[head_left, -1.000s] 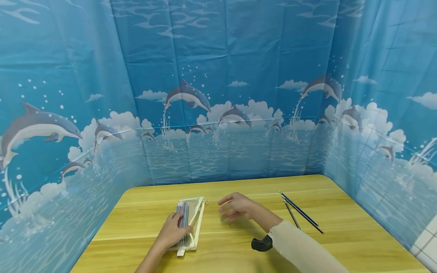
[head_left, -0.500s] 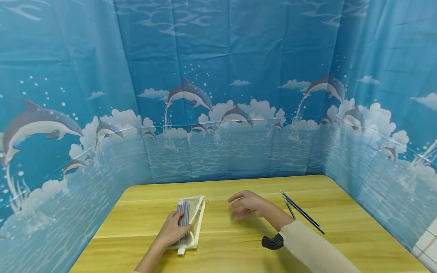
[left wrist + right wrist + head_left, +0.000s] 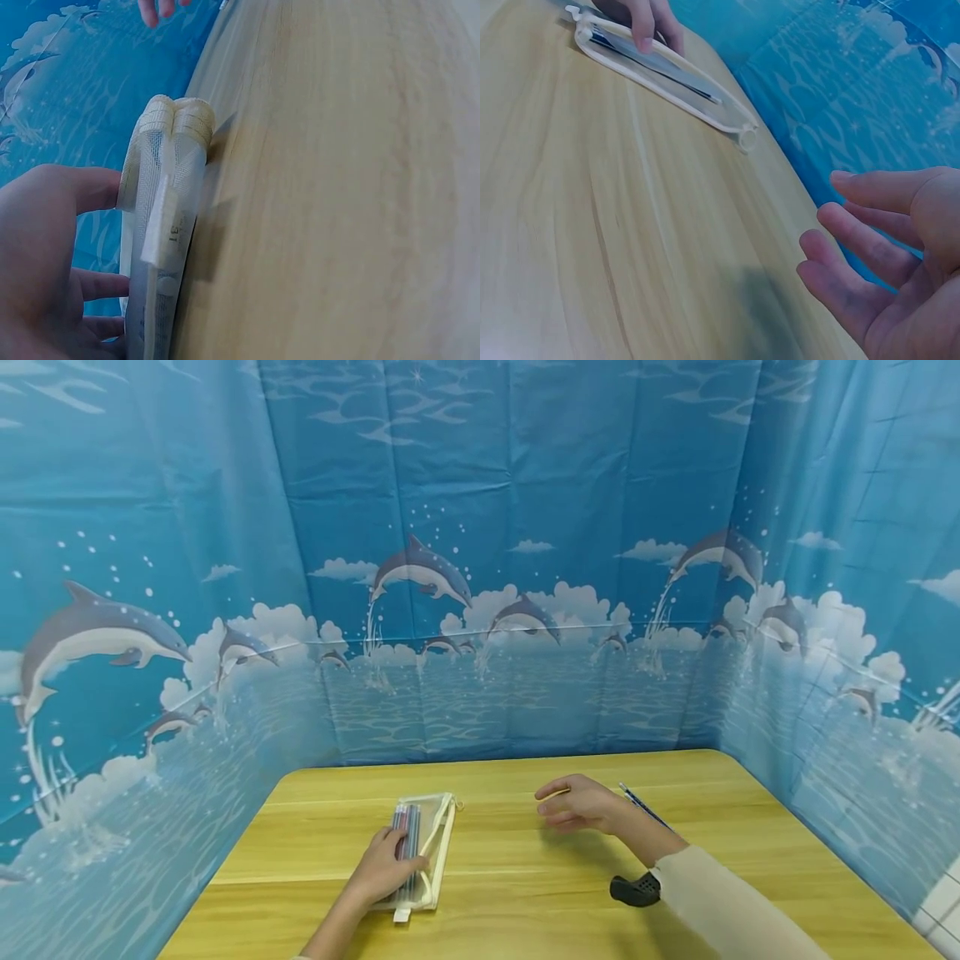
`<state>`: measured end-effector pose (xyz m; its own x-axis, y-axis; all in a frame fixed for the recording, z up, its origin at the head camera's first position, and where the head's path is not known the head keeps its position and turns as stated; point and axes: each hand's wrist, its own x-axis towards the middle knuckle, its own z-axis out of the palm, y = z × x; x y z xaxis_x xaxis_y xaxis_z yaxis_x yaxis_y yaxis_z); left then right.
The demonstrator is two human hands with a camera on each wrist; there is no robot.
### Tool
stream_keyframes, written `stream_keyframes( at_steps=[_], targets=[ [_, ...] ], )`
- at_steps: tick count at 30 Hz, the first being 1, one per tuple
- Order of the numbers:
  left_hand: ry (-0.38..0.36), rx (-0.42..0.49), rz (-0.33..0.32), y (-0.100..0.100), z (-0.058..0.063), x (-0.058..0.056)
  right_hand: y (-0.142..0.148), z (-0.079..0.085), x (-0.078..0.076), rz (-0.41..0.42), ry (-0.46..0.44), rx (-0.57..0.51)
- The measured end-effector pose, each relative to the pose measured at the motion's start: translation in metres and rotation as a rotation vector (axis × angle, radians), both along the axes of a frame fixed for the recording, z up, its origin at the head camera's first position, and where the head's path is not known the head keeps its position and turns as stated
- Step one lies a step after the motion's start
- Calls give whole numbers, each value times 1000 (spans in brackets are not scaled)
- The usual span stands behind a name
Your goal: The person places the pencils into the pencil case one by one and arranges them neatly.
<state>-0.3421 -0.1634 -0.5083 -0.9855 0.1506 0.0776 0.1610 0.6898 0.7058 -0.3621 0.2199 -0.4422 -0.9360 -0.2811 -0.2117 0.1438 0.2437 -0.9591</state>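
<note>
A translucent mesh pencil case [image 3: 437, 837] with cream zip edging lies left of the table's middle. Inside it is a bundle of pencils [image 3: 413, 827], showing through the mesh. My left hand [image 3: 386, 867] holds the case from above, thumb on one side of the bundle and fingers on the other. In the right wrist view the zip side of the pencil case [image 3: 667, 101] gapes, with dark pencils inside. My right hand [image 3: 581, 804] hovers over the table to the right, fingers loosely bent and holding nothing. Just beyond its wrist, loose dark pencils [image 3: 643, 804] lie partly hidden by the forearm.
The yellow wood-grain table [image 3: 510, 902] ends at a blue dolphin-print curtain [image 3: 495, 702] along the back and sides. A black strap piece [image 3: 635, 890] sits at my right wrist, below a cream sleeve [image 3: 720, 893].
My right hand has moved rightward, away from the pencil case towards the loose pencils, and its forearm now covers more of them. My left hand stays on the case.
</note>
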Motion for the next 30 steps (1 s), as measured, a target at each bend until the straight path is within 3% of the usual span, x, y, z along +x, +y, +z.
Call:
stream_keyframes(
  at_steps=[10, 16, 26, 30],
  targets=[
    [-11, 2, 4, 3, 3, 2, 44, -2, 3, -55, 35, 29],
    [-22, 27, 9, 3, 5, 4, 64, -3, 5, -63, 71, 74],
    [-16, 11, 9, 4, 5, 3, 112, -8, 9, -148, 176, 178],
    [-12, 8, 8, 3, 6, 4, 131, -10, 9, -176, 176, 216]
  ],
)
